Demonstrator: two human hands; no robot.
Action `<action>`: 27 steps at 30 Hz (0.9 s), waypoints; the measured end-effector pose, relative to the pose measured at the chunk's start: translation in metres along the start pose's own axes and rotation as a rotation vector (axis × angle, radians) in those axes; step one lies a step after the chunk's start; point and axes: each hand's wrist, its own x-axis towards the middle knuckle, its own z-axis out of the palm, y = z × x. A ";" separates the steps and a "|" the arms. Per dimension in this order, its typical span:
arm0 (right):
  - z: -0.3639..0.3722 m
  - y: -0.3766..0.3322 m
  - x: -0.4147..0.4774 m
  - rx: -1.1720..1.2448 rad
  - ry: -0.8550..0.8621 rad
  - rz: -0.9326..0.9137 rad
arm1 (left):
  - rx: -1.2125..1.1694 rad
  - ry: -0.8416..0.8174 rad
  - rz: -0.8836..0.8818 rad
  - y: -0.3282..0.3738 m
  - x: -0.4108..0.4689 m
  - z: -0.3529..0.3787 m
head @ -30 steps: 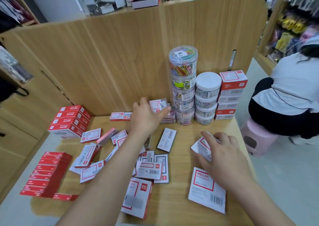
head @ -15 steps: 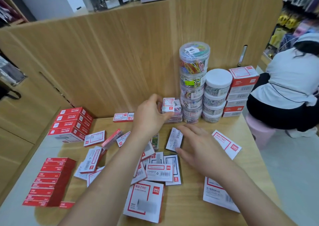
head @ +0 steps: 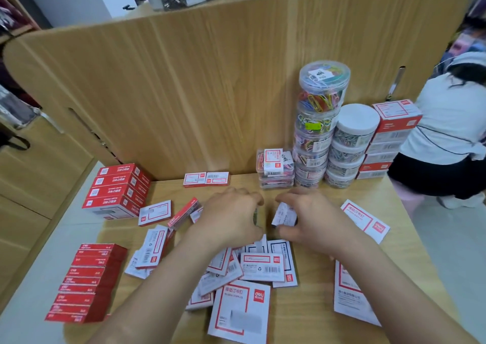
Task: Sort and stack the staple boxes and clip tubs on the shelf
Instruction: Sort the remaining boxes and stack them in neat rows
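partly done: the clip tubs (head: 319,125) stand stacked, with red staple boxes (head: 115,188) piled well left of them. many loose boxes (head: 263,266) lie scattered on the bench (head: 310,314) in front of the tubs. the right grip (head: 313,220) pinches a small white box (head: 284,213) near the tubs. the left grip (head: 231,217) is curled beside it; whether it holds anything, i cannot tell.

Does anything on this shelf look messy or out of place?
The loose white staple boxes in the middle lie jumbled, overlapping at odd angles, unlike the neat red stacks on the left and the stacked clip tubs at the back. Nothing looks spilled or damaged.
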 end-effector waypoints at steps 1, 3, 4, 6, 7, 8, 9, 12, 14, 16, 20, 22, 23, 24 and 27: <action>-0.003 -0.001 -0.002 0.053 0.037 0.031 | 0.034 0.012 0.005 0.002 0.002 0.000; -0.008 -0.001 -0.008 0.268 0.110 0.098 | 0.084 0.019 -0.005 0.007 0.007 0.000; -0.011 -0.002 -0.012 0.429 0.141 0.137 | 0.096 0.014 -0.013 0.010 0.008 -0.001; -0.016 -0.008 -0.019 0.781 0.199 0.298 | 0.106 0.033 -0.004 0.011 0.009 -0.002; -0.018 -0.010 -0.022 0.917 0.203 0.415 | 0.092 0.055 0.011 0.010 0.008 -0.002; -0.019 -0.012 -0.024 1.040 0.193 0.514 | 0.065 0.075 0.027 0.008 0.007 -0.003; -0.021 -0.014 -0.027 1.142 0.186 0.568 | 0.039 0.094 0.045 0.005 0.007 -0.002; -0.022 -0.017 -0.038 1.209 0.155 0.481 | 0.036 0.147 0.142 -0.004 0.011 0.006; -0.024 -0.015 -0.047 1.145 0.074 0.422 | 0.019 0.166 0.207 -0.007 0.013 0.012; -0.025 -0.011 -0.057 0.998 -0.010 0.405 | -0.069 0.222 0.300 -0.008 0.011 0.014; -0.018 -0.006 -0.075 0.542 0.030 0.334 | -0.127 0.446 0.423 -0.004 0.004 0.017; -0.019 -0.014 -0.082 0.771 0.077 0.395 | -0.175 0.525 0.471 0.000 0.002 0.016; -0.019 -0.018 -0.083 0.959 0.094 0.458 | -0.225 0.556 0.488 0.003 0.000 0.014; -0.021 -0.023 -0.083 1.129 0.115 0.521 | -0.289 0.578 0.489 0.006 -0.003 0.009; -0.024 -0.026 -0.080 1.260 0.150 0.559 | -0.490 0.555 0.452 0.015 -0.012 -0.005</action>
